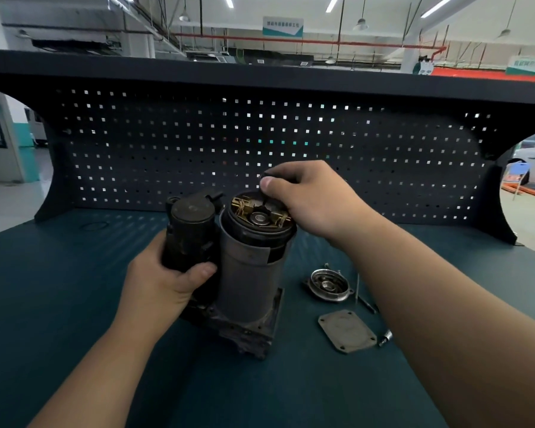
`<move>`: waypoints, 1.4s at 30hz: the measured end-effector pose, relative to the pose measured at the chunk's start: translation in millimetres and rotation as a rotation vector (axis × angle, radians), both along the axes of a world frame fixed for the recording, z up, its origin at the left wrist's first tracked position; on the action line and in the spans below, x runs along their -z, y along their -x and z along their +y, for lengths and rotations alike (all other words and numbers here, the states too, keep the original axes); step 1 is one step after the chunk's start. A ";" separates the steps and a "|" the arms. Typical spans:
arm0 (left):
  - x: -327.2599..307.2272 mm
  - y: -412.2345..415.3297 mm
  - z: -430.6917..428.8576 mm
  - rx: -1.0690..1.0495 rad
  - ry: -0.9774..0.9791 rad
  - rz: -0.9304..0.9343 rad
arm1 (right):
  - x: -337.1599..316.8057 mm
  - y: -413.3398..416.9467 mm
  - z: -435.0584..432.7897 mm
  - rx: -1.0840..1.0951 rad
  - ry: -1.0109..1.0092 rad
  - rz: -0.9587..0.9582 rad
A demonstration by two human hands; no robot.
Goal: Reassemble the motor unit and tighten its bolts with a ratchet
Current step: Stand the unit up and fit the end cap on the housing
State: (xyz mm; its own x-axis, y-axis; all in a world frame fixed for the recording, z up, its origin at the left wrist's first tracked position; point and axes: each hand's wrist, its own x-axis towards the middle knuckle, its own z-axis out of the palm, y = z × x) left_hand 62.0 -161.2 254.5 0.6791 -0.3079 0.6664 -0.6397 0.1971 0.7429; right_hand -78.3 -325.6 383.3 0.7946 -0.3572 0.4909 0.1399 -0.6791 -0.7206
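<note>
The motor unit [247,282] stands upright on the green bench, a grey cylinder on a grimy square base. Its open top shows the brass brush assembly [260,211]. My left hand [164,279] grips the black solenoid cylinder [192,233] on the unit's left side. My right hand [309,196] is over the open top, thumb and fingers pinching a small dark part at the rim of the brush assembly. To the right lie the round metal end cap [328,285], a flat rectangular cover plate [346,330] and long thin bolts [363,301].
A small metal socket piece [385,337] lies beside the cover plate, partly hidden by my right forearm. A dark pegboard back panel [260,143] with a shelf above closes off the far side of the bench [74,273].
</note>
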 end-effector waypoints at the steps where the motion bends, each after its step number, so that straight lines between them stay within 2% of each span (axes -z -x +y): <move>1: 0.8 -1.5 -0.1 0.015 0.013 0.004 | -0.6 -1.9 -2.7 -0.057 -0.001 -0.015; 5: 2.6 -5.4 -0.1 0.024 0.026 -0.010 | -9.2 -9.0 -12.6 -0.302 -0.046 0.039; 8: 3.3 -6.2 -0.3 0.012 0.026 -0.023 | -19.2 -12.9 -18.1 -0.354 0.042 0.097; 12: 1.2 -3.8 0.2 0.009 0.027 -0.040 | -32.5 -17.2 -15.6 -0.429 0.054 0.131; 16: 1.1 -2.4 0.3 0.013 0.036 -0.020 | -32.2 -24.9 -10.3 -0.340 0.266 0.239; 23: -6.4 8.3 -0.1 -0.041 0.012 -0.043 | -32.2 -22.6 -13.7 -0.313 0.293 0.185; 26: -7.1 10.4 -1.0 -0.017 0.027 -0.034 | -36.7 -23.0 -11.6 -0.306 0.362 0.218; 30: -4.7 6.8 -0.3 0.024 0.055 0.019 | -29.2 -22.9 -6.2 -0.301 0.345 0.202; 33: -2.5 4.0 -0.7 0.068 0.059 0.028 | -25.7 -18.1 -5.5 -0.204 0.355 0.104; 37: -1.5 2.2 -2.0 0.058 0.043 0.024 | -25.4 7.0 -0.3 -0.037 0.223 0.002; 42: -4.2 6.9 -4.3 -0.021 0.003 -0.015 | -6.1 46.1 32.6 0.180 0.488 0.058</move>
